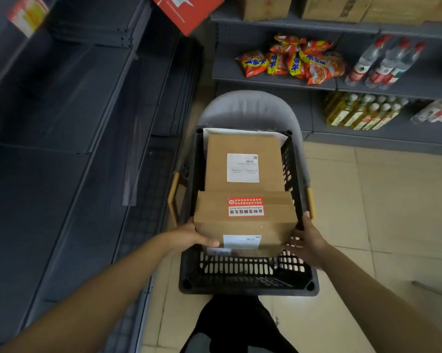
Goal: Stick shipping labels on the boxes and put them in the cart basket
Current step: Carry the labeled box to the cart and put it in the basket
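Observation:
A black plastic basket (242,273) sits on a grey chair in front of me. Inside it, at the far end, lies a brown cardboard box (242,146) with a white shipping label (242,167) on top. A second brown box (245,226) is over the basket's near half, with a red sticker on top and a white label (241,241) on its near face. My left hand (192,236) grips its left lower corner, thumb on the near face. My right hand (307,242) is at its right side, fingers spread and straight against the box and basket wall.
A grey chair (247,108) carries the basket. Dark empty shelving runs along the left. Grey shelves at the back right hold snack packets (291,59), water bottles (382,62) and oil bottles (362,113). Tiled floor lies to the right. My dark-clothed legs are below the basket.

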The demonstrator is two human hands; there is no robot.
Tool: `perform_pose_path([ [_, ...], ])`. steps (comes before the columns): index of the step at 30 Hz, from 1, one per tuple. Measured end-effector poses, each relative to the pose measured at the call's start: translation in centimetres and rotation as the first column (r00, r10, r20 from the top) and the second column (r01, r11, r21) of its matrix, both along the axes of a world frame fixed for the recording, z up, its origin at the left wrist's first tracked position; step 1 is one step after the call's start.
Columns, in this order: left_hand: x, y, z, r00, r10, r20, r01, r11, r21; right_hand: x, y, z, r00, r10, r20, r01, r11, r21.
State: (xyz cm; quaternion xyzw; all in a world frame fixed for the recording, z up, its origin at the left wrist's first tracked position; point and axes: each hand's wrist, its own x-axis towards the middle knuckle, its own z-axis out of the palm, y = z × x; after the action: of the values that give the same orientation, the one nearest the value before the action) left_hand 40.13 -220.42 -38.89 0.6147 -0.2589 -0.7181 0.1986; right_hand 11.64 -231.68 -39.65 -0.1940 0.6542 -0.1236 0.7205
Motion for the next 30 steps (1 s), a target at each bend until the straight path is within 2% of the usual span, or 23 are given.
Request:
perform_pose_path([
  [3,0.4,-0.1,-0.2,0.981,0.037,-0.191,-0.027,0.998,0.056,0.4,-0.2,-0.7,1.0,0.004,-0.005,-0.004,1.0,0.009],
  [6,0.2,-0.5,-1.6,0.955,0.227,-0.191,-0.193,0.964,0.182,0.6,-0.6,-1.5,0.996,-0.09,-0.007,0.09,0.996,0.002],
  [8,-0.4,-0.9,-3.0,0.904,0.391,-0.176,-0.352,0.911,0.215,0.7,-0.9,-2.2,0.991,-0.136,-0.008,0.136,0.991,0.014],
  [10,-1.0,-1.2,-4.2,0.86,0.485,-0.158,-0.447,0.866,0.225,0.9,-1.1,-2.9,0.981,-0.194,0.007,0.194,0.98,0.041],
  [14,-2.0,-1.4,-6.3,0.879,0.467,-0.094,-0.44,0.872,0.215,1.0,-1.3,-5.4,0.964,-0.263,-0.023,0.264,0.962,0.065],
  [19,-2.8,-1.1,-8.2,0.832,0.551,-0.068,-0.529,0.824,0.205,0.8,-1.0,-7.9,0.951,-0.304,-0.056,0.307,0.949,0.065],
  [24,-3.0,-0.9,-9.7,0.881,0.466,0.079,-0.472,0.867,0.161,1.7,-0.7,-9.1,0.942,-0.334,-0.022,0.334,0.938,0.088],
  [30,-3.2,-1.4,-10.0,0.898,0.418,0.142,-0.434,0.892,0.122,1.7,-1.3,-10.5,0.964,-0.245,-0.103,0.252,0.966,0.057],
])
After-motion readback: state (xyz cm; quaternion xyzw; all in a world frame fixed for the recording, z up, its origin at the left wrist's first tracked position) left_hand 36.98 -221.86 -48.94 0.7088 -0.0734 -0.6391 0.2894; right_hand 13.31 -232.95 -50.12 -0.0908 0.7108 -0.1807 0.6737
